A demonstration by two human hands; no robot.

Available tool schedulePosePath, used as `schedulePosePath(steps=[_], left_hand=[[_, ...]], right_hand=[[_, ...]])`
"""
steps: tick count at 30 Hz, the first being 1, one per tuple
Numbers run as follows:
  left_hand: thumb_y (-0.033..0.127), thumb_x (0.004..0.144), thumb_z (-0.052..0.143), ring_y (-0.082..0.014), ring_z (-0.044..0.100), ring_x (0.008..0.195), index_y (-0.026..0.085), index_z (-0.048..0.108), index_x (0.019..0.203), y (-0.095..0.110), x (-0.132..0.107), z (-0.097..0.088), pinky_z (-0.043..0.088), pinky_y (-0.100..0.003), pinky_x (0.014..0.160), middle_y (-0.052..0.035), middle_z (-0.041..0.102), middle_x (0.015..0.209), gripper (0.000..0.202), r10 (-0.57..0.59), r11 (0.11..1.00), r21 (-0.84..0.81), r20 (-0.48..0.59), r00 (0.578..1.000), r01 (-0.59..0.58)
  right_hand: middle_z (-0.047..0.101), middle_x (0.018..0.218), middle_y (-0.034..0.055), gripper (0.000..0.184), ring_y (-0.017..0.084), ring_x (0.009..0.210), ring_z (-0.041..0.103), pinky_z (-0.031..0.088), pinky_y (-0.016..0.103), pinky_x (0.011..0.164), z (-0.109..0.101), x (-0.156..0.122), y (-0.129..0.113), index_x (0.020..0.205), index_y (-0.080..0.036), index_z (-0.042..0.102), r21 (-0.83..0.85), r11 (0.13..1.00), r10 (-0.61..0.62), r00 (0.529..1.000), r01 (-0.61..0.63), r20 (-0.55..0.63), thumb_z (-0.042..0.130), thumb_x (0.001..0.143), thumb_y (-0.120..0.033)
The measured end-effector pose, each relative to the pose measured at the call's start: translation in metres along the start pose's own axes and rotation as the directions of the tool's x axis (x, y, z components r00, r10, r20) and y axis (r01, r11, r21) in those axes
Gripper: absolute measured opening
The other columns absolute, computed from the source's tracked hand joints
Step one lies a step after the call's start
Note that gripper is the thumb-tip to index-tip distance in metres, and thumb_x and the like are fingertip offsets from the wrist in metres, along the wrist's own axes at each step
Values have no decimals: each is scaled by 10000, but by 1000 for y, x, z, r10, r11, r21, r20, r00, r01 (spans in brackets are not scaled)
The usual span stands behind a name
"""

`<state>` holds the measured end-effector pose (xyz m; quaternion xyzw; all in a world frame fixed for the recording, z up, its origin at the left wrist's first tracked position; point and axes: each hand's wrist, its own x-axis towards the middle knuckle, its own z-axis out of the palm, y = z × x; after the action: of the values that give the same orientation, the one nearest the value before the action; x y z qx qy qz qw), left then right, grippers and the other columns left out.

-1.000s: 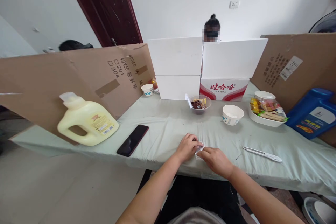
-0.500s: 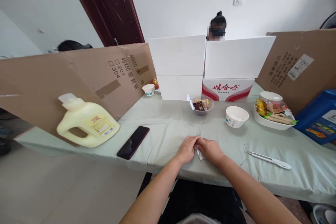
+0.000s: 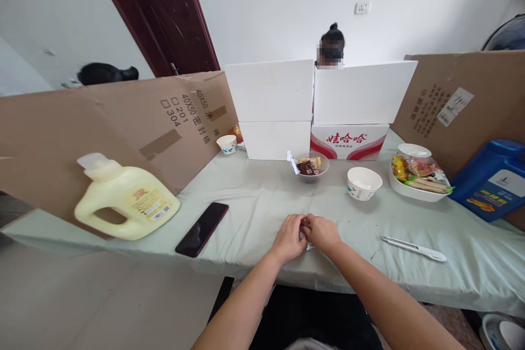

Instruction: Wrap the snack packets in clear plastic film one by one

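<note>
My left hand (image 3: 290, 236) and my right hand (image 3: 322, 231) meet at the table's near edge, fingers pinched together on a small clear wrapper (image 3: 304, 232), mostly hidden between them. Straight beyond them stands a glass bowl of wrapped sweets (image 3: 311, 164), and to its right a white paper bowl (image 3: 363, 182). A white utility knife (image 3: 413, 248) lies on the cloth to the right of my right hand.
A black phone (image 3: 202, 221) and a cream detergent jug (image 3: 123, 203) lie at the left. A white tray of snacks (image 3: 420, 178) and a blue jug (image 3: 490, 179) sit at the right. Cardboard walls (image 3: 123, 126) and white boxes (image 3: 270, 104) fence the table; a person sits behind them.
My hands have drawn closer together and slightly toward me, closing over the small wrapper so that less of it shows. The view has shifted a little.
</note>
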<state>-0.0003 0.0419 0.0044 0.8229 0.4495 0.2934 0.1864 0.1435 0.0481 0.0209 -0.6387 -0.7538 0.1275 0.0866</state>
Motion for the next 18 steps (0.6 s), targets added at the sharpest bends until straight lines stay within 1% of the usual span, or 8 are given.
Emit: schedulePosePath(steps=[4, 7, 9, 11, 13, 15, 16, 18], left_hand=[[48, 648, 549, -237, 513, 1009, 202, 496, 1114, 2, 0, -2, 437, -402, 924, -57, 568, 1023, 493, -37, 999, 10, 29, 999, 37], [45, 650, 551, -229, 514, 979, 206, 509, 1030, 2, 0, -3, 439, -389, 908, -43, 568, 980, 415, -39, 999, 11, 18, 999, 39], [46, 656, 551, -227, 514, 966, 207, 512, 972, 1, 0, -3, 442, -383, 899, -40, 566, 960, 357, -35, 999, 6, 14, 999, 35], [47, 659, 547, -224, 516, 963, 207, 509, 936, -1, -1, -2, 446, -377, 893, -39, 566, 952, 322, -29, 1000, -13, 6, 1000, 29], [41, 661, 536, -217, 520, 974, 206, 505, 919, -4, -2, 0, 446, -368, 899, -39, 573, 970, 308, -12, 998, -55, -16, 1000, 11], [16, 658, 501, -202, 531, 985, 203, 506, 924, -9, -3, 1, 450, -348, 896, -40, 582, 1000, 325, -21, 993, -120, -62, 998, 13], [1, 656, 480, -192, 541, 980, 200, 509, 937, -11, -3, 2, 457, -332, 879, -42, 586, 1011, 346, -47, 987, -159, -88, 995, 32], [-18, 656, 446, -174, 565, 942, 193, 516, 966, -16, -4, 2, 473, -302, 823, -44, 596, 1003, 381, -130, 968, -230, -135, 982, 97]], right_hand=[[670, 928, 94, 234, 218, 807, 641, 424, 314, 694, -7, 6, 18, 909, -196, 637, -5, 996, 89, 993, -90, -81, 543, 859, -405], [644, 961, 129, 208, 242, 904, 608, 430, 354, 785, -16, 3, 33, 939, -172, 632, -19, 996, 77, 979, -82, -191, 491, 891, -316], [627, 1034, 144, 227, 259, 1021, 567, 413, 388, 880, -18, -5, 37, 1011, -166, 627, -30, 1000, -7, 966, -1, -257, 449, 911, -265], [612, 1132, 121, 251, 248, 1124, 521, 390, 394, 963, -13, -17, 35, 1073, -191, 622, -42, 989, -150, 948, 144, -281, 426, 924, -236], [604, 1201, 92, 287, 224, 1182, 495, 386, 387, 1006, 1, -29, 29, 1124, -209, 614, -59, 937, -345, 891, 344, -293, 419, 915, -175], [604, 1232, 91, 353, 218, 1210, 486, 397, 388, 1020, 17, -39, 24, 1173, -190, 600, -90, 869, -488, 815, 486, -312, 421, 884, -96], [605, 1240, 99, 382, 222, 1217, 484, 403, 389, 1022, 24, -44, 21, 1195, -171, 591, -104, 852, -517, 794, 513, -319, 424, 869, -67], [613, 1228, 104, 387, 228, 1190, 503, 420, 376, 1005, 33, -51, 17, 1198, -152, 592, -112, 868, -494, 815, 484, -302, 445, 855, -49]])
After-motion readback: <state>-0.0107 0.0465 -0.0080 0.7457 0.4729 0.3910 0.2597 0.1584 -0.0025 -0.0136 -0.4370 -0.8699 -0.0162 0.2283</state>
